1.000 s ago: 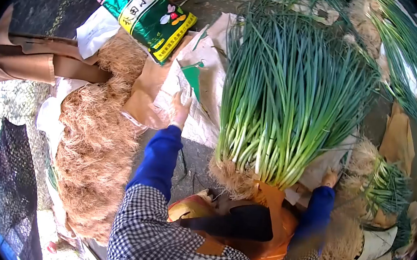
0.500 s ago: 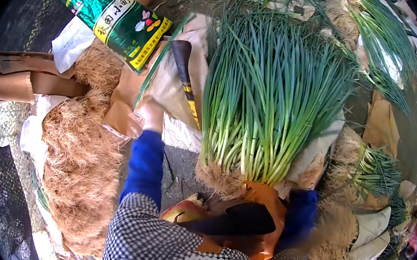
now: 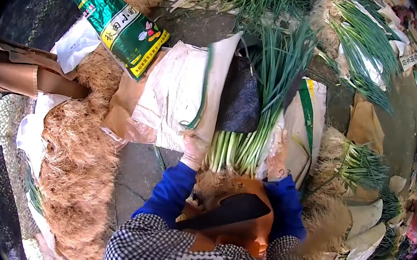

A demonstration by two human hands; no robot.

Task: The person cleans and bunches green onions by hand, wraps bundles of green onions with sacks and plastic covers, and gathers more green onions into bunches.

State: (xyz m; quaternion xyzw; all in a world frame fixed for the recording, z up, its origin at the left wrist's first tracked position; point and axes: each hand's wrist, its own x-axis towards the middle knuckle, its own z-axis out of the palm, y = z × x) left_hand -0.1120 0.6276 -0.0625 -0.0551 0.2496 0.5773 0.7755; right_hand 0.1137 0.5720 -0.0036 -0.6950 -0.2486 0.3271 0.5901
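A bundle of green onions (image 3: 247,149) lies in front of me, roots toward my body. Its leaves point away, partly hidden under a white woven sack (image 3: 174,93) with a green stripe and a dark inner face. At the sack's lower edge, left of the stalks, my left hand (image 3: 195,148) is closed on the folded material. My right hand (image 3: 278,155) presses along the right side of the stalks, its fingers closed around the sack's pale edge. The sack's right flap (image 3: 308,120) lies beyond that hand.
A green printed bag (image 3: 122,29) lies at upper left. Rooty bundles (image 3: 79,172) are stacked at left, and more green onions (image 3: 364,50) lie at upper right. Smaller bundles (image 3: 362,164) line the right side. A dark curved object (image 3: 230,211) is near my lap.
The sack's left side has come up and over the onions, covering many leaves. My left hand moved right toward the stalks, and my right hand came up into view beside them.
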